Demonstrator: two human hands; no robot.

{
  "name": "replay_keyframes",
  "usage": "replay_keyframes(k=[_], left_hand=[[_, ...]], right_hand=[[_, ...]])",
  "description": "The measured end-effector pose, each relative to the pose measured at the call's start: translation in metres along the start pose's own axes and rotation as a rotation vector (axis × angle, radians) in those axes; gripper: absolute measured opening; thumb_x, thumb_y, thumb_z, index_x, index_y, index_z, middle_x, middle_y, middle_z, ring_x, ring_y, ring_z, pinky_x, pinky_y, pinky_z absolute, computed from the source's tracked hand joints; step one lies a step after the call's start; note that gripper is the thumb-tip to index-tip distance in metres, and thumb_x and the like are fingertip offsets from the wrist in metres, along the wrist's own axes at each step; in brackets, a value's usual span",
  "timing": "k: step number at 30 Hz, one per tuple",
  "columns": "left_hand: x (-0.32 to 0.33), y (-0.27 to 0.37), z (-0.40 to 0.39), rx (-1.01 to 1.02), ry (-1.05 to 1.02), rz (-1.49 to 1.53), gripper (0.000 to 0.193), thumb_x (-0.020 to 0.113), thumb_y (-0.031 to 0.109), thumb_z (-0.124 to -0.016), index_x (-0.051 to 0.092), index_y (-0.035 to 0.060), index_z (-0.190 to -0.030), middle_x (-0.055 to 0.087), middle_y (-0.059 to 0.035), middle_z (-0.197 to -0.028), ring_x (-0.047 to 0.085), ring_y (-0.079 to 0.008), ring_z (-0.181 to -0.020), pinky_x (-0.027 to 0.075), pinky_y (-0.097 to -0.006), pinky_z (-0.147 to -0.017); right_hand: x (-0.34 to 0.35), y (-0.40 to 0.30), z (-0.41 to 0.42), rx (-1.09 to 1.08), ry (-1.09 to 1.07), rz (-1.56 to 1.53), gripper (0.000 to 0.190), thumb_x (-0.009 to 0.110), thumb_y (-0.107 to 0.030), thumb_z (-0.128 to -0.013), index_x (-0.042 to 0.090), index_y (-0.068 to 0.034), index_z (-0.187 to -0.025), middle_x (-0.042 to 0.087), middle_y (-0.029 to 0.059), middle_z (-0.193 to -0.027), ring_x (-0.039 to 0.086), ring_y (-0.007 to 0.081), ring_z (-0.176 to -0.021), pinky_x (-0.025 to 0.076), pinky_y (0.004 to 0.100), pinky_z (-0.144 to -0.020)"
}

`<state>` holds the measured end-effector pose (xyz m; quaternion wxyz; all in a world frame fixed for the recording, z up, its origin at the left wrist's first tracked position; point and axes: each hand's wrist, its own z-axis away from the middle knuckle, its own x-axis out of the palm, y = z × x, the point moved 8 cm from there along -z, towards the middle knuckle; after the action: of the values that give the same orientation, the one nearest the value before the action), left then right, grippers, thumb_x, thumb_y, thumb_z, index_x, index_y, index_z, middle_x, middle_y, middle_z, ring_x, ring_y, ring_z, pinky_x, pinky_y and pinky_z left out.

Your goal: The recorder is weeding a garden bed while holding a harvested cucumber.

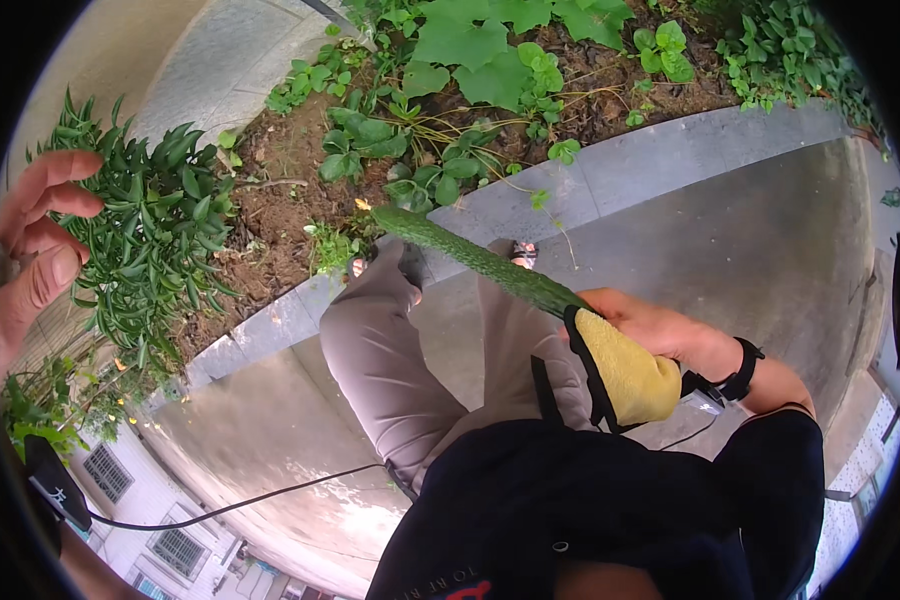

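My right hand (641, 322) grips the near end of a long green cucumber (480, 259) together with a yellow cloth (630, 367) edged in black. The cloth hangs down beside my palm. With its bumpy skin showing, the cucumber points away over my feet toward the planted bed, a small withered flower at its tip. At the far left my left hand (41, 225) is raised with curled fingers held apart and nothing visible in them. It is nearest to a leafy green shrub (157, 225), which lies beyond the fingers.
A grey stone kerb (622, 169) borders the soil bed (277, 217), where broad-leaved plants (480, 67) grow. My sandalled feet stand at the kerb on a concrete floor (705, 255). A black cable (247, 495) runs from my left wrist device (56, 484) to my waist.
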<state>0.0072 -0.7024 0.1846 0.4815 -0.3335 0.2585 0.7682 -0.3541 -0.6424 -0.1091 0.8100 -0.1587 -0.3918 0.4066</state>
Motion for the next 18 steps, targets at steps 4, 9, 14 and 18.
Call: replay_keyframes(k=[4,9,14,18], left_hand=[[-0.006,0.062,-0.015,0.003,-0.088,0.189,0.056,0.069,0.03,-0.083,0.048,0.0005,-0.126,0.061,-0.0056,-0.1,0.055,-0.0148,-0.093,0.04,-0.0285,-0.09],[-0.017,0.085,-0.109,0.343,0.149,0.094,0.054,0.055,0.052,-0.085,0.055,0.01,-0.119,0.061,-0.0055,-0.102,0.056,-0.0104,-0.085,0.044,-0.0258,-0.076],[0.006,0.05,-0.252,0.382,0.244,0.585,0.041,0.06,0.042,-0.085,0.059,0.0081,-0.109,0.065,-0.0055,-0.098,0.062,-0.0107,-0.08,0.047,-0.0246,-0.069],[0.09,-0.041,-0.382,0.073,0.084,0.689,0.036,0.061,0.033,-0.085,0.056,0.0062,-0.109,0.064,-0.0078,-0.099,0.063,-0.0138,-0.076,0.048,-0.0282,-0.061]], right_hand=[[-0.003,-0.007,-0.013,-0.015,0.059,-0.161,0.016,0.06,-0.017,-0.088,0.059,-0.005,-0.097,0.055,-0.0051,-0.08,0.051,0.0026,-0.073,0.043,0.0196,-0.064],[-0.012,-0.002,-0.042,-0.017,0.231,-0.313,0.016,0.06,-0.019,-0.087,0.06,-0.005,-0.096,0.055,-0.006,-0.077,0.05,0.0021,-0.067,0.042,0.0196,-0.057],[-0.018,0.001,-0.106,-0.116,0.278,-0.407,0.016,0.06,-0.02,-0.087,0.059,-0.005,-0.095,0.053,-0.0068,-0.075,0.05,0.0011,-0.066,0.041,0.0193,-0.055],[-0.01,0.002,-0.155,-0.124,0.243,-0.543,0.018,0.06,-0.022,-0.088,0.058,-0.005,-0.095,0.053,-0.0055,-0.075,0.05,0.0017,-0.065,0.041,0.019,-0.055]])
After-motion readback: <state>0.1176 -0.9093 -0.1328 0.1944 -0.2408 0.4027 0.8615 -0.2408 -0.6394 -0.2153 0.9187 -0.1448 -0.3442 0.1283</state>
